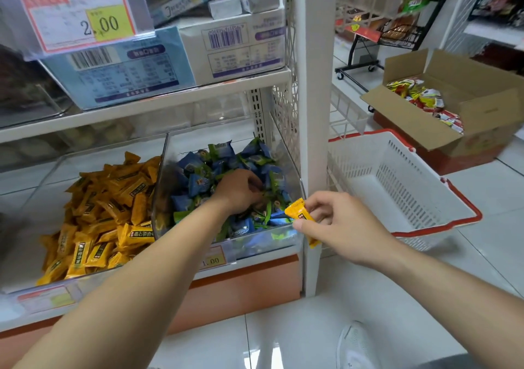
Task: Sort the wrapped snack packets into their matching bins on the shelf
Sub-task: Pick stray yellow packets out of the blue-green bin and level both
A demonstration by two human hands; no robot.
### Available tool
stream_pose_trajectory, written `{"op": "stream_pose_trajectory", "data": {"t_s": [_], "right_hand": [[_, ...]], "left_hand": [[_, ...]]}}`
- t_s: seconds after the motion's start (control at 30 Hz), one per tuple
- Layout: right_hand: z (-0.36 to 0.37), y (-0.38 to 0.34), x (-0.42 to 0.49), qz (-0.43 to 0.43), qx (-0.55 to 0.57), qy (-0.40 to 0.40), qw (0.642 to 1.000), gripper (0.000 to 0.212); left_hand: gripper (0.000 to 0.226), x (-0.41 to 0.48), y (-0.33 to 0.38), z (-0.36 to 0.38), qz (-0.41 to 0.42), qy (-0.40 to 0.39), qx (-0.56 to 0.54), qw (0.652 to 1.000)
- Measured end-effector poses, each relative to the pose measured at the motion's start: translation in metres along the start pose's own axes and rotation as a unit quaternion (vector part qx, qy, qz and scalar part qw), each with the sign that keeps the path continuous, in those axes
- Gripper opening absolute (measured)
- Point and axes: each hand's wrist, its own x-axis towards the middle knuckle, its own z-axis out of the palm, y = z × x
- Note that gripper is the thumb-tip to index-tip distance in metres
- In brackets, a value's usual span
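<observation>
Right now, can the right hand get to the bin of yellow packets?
Probably yes, awkwardly: the yellow bin is open on top, but the left hand, reaching into the blue-green bin, lies between it and the right hand.

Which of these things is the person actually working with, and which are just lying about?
In the job:
right hand, pinching a yellow packet
left hand, down among the blue and green packets
heap of yellow packets in the next bin

Lying about:
white basket
cardboard box of red and yellow packets
price tag
white shoe
</observation>
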Motion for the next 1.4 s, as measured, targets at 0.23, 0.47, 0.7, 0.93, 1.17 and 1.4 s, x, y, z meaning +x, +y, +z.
{"op": "stream_pose_trajectory", "data": {"t_s": [0.23,0.47,0.7,0.93,1.17,1.4], "right_hand": [[0.015,-0.020,0.004,0.025,0.154,-0.019,0.988,0.010],[0.036,-0.054,0.005,0.107,0.321,0.061,0.939,0.013],[0.034,-0.065,-0.003,0.105,0.342,0.071,0.931,0.009],[0.012,-0.051,-0.002,0.020,0.110,0.068,0.991,0.010],[-0.003,-0.030,-0.003,-0.021,-0.041,0.044,0.998,0.010],[-0.009,-0.020,-0.001,-0.036,-0.075,0.030,0.996,0.015]], "left_hand": [[0.017,-0.060,0.018,-0.042,0.051,0.136,-0.141,0.979],[0.017,-0.133,0.053,-0.025,0.058,0.103,-0.413,0.903],[0.016,-0.145,0.059,-0.017,0.116,0.109,-0.377,0.912],[0.013,-0.089,0.033,-0.026,0.084,0.138,-0.190,0.968],[0.039,-0.016,0.037,0.012,0.093,-0.081,0.064,0.990],[0.087,-0.002,0.031,0.012,0.075,-0.209,0.153,0.963]]}}
